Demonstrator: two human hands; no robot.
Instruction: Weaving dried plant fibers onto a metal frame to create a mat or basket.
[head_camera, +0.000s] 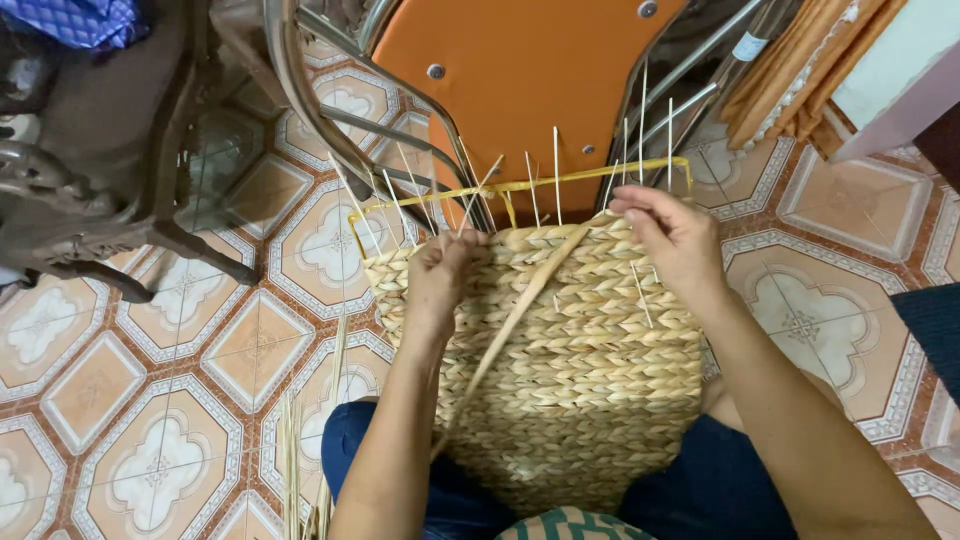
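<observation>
A half-woven straw basket rests on my lap, its open top pointing away from me. A yellow wire frame rims the top, and several thin upright stakes stick out above the weave. My left hand presses on the upper left of the weave, fingers curled at the top row. At the upper right edge my right hand pinches the weaving near a stake. A long loose straw strand runs diagonally from the top edge down toward my left forearm.
An orange chair seat with metal legs stands just beyond the basket. Dark carved wooden furniture fills the upper left. Loose straw stalks lie on the patterned tiled floor at the lower left. Folded orange cloth hangs at upper right.
</observation>
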